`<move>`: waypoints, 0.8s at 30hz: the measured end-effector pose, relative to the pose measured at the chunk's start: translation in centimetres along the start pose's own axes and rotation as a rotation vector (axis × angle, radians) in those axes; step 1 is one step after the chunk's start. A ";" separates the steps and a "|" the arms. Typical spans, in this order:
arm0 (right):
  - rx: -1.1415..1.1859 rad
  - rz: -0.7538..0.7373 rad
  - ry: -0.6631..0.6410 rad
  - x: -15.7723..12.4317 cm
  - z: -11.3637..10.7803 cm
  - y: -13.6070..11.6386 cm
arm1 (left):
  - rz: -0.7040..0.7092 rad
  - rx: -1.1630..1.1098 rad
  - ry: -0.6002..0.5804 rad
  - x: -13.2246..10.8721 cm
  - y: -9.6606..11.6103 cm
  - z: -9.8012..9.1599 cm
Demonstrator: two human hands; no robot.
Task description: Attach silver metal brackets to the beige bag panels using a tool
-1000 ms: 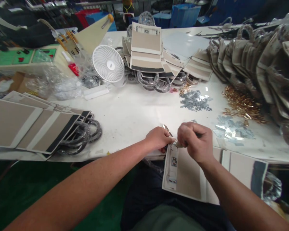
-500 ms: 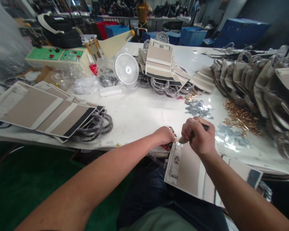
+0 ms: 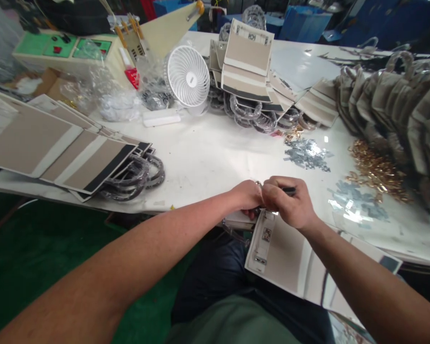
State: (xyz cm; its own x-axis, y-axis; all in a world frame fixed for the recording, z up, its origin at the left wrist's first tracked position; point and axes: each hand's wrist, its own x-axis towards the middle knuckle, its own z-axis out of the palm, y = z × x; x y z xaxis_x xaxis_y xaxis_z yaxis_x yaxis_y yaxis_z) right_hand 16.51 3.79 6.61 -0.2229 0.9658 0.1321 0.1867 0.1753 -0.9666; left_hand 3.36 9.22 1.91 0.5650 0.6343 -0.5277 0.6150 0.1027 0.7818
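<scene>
A beige bag (image 3: pixel 286 253) lies flat across my lap and the table edge, with metal plates (image 3: pixel 267 234) along its left strip. My left hand (image 3: pixel 248 197) is closed at the bag's upper left corner, fingers curled over its edge. Pressed against it, my right hand (image 3: pixel 289 203) is a fist around a dark-handled tool (image 3: pixel 289 191). The tool's working end is hidden between the hands. A small shiny piece (image 3: pixel 259 184) shows above the left fingers, too small to name.
Loose silver plates (image 3: pixel 306 154) and a heap of gold-coloured clips (image 3: pixel 374 167) lie to the right. Stacked bag pieces (image 3: pixel 64 148) are on the left. A white fan (image 3: pixel 188 76) stands at the back, and a row of bags (image 3: pixel 390 95) at the far right.
My right hand has come down and left, closing onto my left hand; the tool tip seen earlier is now covered. The view has tilted further down toward the table.
</scene>
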 end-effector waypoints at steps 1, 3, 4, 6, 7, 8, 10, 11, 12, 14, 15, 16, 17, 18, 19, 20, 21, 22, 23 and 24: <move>0.045 -0.005 0.044 -0.1 -0.2 0.3 | -0.008 -0.017 0.005 -0.2 0.1 -0.1; 0.163 -0.029 0.151 -0.1 -0.7 0.7 | -0.033 -0.069 0.022 -0.5 0.3 -0.2; 0.230 -0.050 0.196 -0.1 -0.9 0.7 | -0.048 -0.094 0.029 -0.6 0.3 -0.2; 0.351 -0.109 0.272 -0.2 -1.1 0.3 | -0.075 -0.111 0.026 -0.7 0.4 -0.3; 0.394 -0.148 0.308 -0.3 -1.2 0.1 | -0.083 -0.105 0.018 -0.6 0.4 -0.3; 0.422 -0.191 0.334 -0.4 -1.1 -0.1 | -0.085 -0.097 0.008 -0.6 0.4 -0.3; 0.401 -0.252 0.349 -0.7 -0.9 -0.2 | -0.073 -0.089 0.003 -0.4 0.4 -0.3; 0.366 -0.253 0.346 -0.9 -0.7 0.0 | -0.058 -0.095 0.008 -0.4 0.4 -0.3; 0.330 -0.232 0.337 -0.9 -0.6 0.2 | -0.048 -0.107 0.014 -0.4 0.4 -0.3; 0.286 -0.167 0.323 -1.0 -0.5 0.7 | -0.048 -0.134 0.015 -0.5 0.3 -0.2; 0.291 -0.150 0.327 -0.9 -0.6 0.8 | -0.055 -0.142 0.013 -0.6 0.3 -0.2; 0.311 -0.160 0.334 -0.9 -0.7 0.8 | -0.061 -0.145 0.008 -0.6 0.3 -0.2; 0.331 -0.185 0.334 -0.8 -0.8 0.7 | -0.061 -0.142 0.003 -0.5 0.2 -0.2; 0.345 -0.217 0.334 -0.7 -0.8 0.6 | -0.053 -0.132 0.001 -0.5 0.2 -0.2; 0.345 -0.239 0.337 -0.7 -0.8 0.5 | -0.041 -0.121 0.001 -0.5 0.1 -0.2; 0.328 -0.240 0.336 -0.7 -0.7 0.4 | -0.031 -0.116 0.001 -0.4 0.1 -0.2; 0.295 -0.219 0.332 -0.8 -0.6 0.4 | -0.025 -0.119 -0.001 -0.4 0.0 -0.2; 0.257 -0.183 0.326 -0.9 -0.4 0.5 | -0.024 -0.131 -0.005 -0.4 0.0 -0.2; 0.227 -0.146 0.321 -1.0 -0.2 0.6 | -0.030 -0.145 -0.009 -0.4 0.0 -0.2; 0.215 -0.124 0.315 -1.2 -0.1 0.8 | -0.039 -0.155 -0.014 -0.4 0.1 -0.3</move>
State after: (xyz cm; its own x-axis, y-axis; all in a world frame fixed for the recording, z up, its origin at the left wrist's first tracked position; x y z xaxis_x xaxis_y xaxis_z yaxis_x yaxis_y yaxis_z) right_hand 17.00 2.81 5.75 0.0798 0.9569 0.2793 -0.0356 0.2827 -0.9585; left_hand 3.02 9.15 2.26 0.5506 0.6172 -0.5621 0.5448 0.2445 0.8021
